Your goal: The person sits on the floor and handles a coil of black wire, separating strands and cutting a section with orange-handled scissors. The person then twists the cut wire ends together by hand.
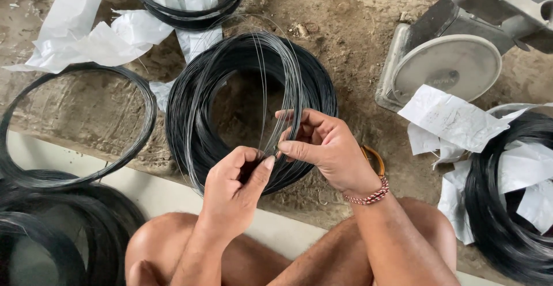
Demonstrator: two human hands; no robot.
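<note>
Black wire coil (242, 84) on dirt ground (345, 21), near a pale slab's edge (155, 194). Left hand (233, 191) pinched shut on thin wire strands (282, 90), thumb against forefinger. Right hand (325, 148) likewise, fingertips (285, 146) closed on them.

- My left hand (233, 185) and right hand (322, 145) meet just above my knees (173, 245), fingertips touching, pinching strands off the big wire coil (196, 119) lying on the dirt ground (345, 21) right in front of me.
- Left of that coil lies a thin wire loop (147, 99); stacked coils (69, 228) sit nearer, beside my left knee.
- Behind, another coil (190, 18) rests on torn paper (86, 32).
- Far right: a paper-wrapped coil (501, 217), with a round-plated machine (449, 67) behind it.
</note>
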